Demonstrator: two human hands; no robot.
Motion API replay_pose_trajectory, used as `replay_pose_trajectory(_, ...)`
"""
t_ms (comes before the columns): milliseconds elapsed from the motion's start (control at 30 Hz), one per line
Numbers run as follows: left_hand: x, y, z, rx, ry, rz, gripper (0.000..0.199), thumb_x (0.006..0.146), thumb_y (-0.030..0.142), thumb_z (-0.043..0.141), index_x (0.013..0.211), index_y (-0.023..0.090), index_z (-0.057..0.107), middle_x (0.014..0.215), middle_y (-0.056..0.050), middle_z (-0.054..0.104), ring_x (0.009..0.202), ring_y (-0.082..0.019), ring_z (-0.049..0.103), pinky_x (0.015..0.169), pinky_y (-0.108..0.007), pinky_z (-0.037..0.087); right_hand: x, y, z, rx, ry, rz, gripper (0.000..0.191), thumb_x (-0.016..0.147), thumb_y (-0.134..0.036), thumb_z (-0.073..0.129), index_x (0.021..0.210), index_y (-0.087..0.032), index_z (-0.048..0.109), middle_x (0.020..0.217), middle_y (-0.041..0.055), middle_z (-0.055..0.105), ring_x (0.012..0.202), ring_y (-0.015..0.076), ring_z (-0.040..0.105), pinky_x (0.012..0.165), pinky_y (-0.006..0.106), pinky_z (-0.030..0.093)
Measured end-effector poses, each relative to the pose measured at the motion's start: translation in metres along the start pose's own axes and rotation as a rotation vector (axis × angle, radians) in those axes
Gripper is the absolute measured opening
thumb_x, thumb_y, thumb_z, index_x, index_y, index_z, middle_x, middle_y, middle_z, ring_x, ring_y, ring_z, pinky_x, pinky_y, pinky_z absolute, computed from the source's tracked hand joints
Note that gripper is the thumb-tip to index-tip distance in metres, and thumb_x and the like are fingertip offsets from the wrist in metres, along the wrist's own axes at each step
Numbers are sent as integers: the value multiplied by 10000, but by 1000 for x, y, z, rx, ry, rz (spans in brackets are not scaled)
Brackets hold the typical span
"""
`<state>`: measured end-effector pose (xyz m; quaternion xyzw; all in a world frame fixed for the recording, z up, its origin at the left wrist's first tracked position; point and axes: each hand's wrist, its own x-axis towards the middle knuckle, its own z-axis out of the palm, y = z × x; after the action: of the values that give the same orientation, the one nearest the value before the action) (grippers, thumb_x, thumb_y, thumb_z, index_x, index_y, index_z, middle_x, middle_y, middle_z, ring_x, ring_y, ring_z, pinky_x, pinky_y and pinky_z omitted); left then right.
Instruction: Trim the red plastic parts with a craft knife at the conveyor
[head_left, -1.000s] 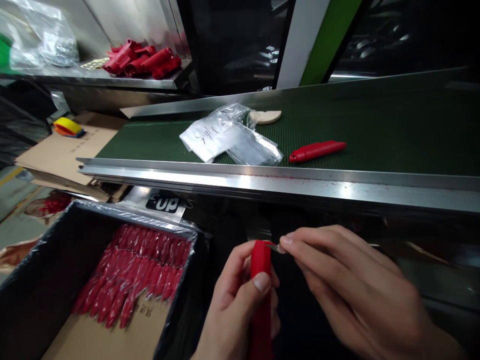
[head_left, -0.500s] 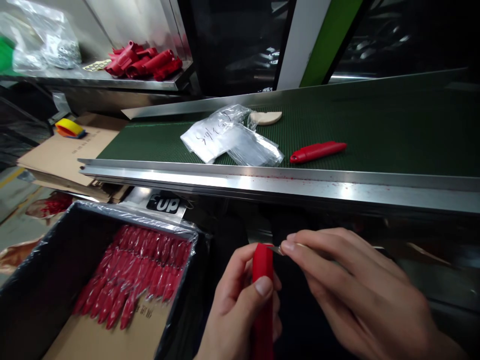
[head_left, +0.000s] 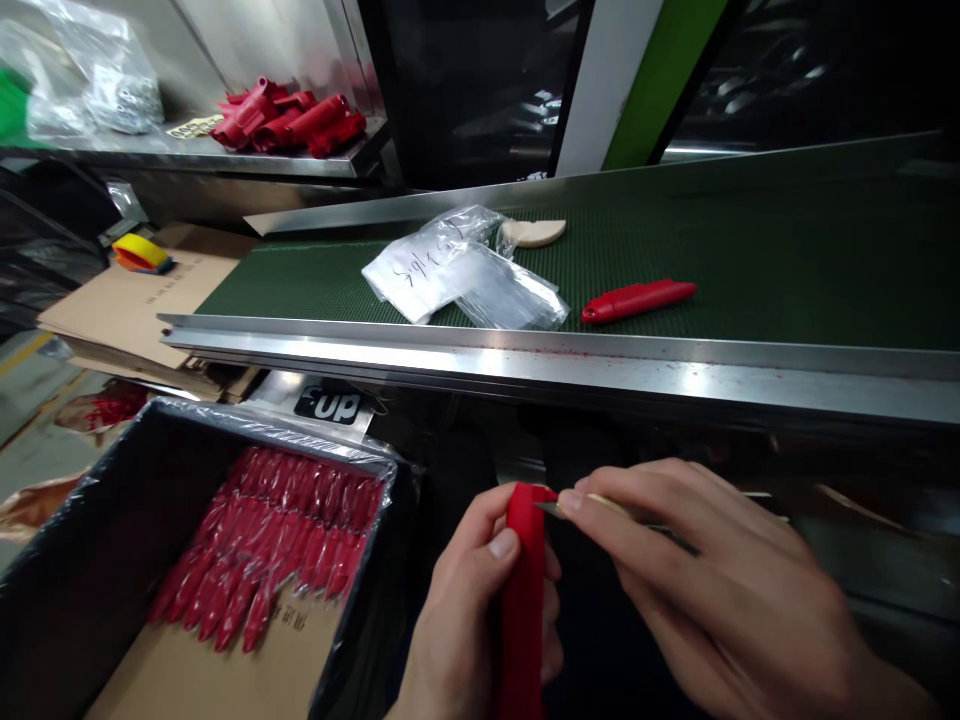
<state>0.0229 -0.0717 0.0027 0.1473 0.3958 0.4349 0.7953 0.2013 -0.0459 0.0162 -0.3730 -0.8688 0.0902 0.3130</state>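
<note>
My left hand point(head_left: 469, 610) is closed around a long red plastic part point(head_left: 523, 600), held upright, with the thumb near its top. Pinched in my right hand point(head_left: 712, 570) is a small knife point(head_left: 553, 509) with a pointed metal blade and a pale handle. Its tip lies against the upper right edge of the red part, where a small red sliver sticks out. The lower end of the part runs out of view. Fingers hide most of the knife's handle.
Beyond my hands runs a green conveyor belt point(head_left: 750, 270) with a metal edge, carrying another red part point(head_left: 637, 300), plastic bags point(head_left: 450, 270) and a beige half-round piece point(head_left: 536, 233). A lined bin point(head_left: 367, 590) at left holds rows of wrapped red parts. More red pieces point(head_left: 289, 120) lie on a shelf.
The knife tip has shifted slightly left and down across the red part's top edge. My left thumb has slid up and to the left on the part.
</note>
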Motion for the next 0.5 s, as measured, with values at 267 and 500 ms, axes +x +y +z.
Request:
replay_pose_trajectory(267, 6, 7, -2, 54, 58, 44, 267, 923, 423, 503, 1103, 240, 578, 783, 9, 510, 488, -71, 432, 424, -175, 370, -13, -11, 5, -51, -56, -27, 365, 866, -46, 491, 1153, -203, 653, 1052, 74, 699, 907, 195, 627, 753, 339, 504)
replay_pose_trajectory(500, 15, 19, 1, 120, 45, 111, 251, 933, 388, 491, 1104, 222, 569, 798, -10, 538, 573, -91, 456, 481, -174, 401, -17, -25, 16, -91, -30, -79, 276, 909, -105, 516, 1059, -245, 701, 947, 13, 735, 769, 173, 662, 649, 319, 484)
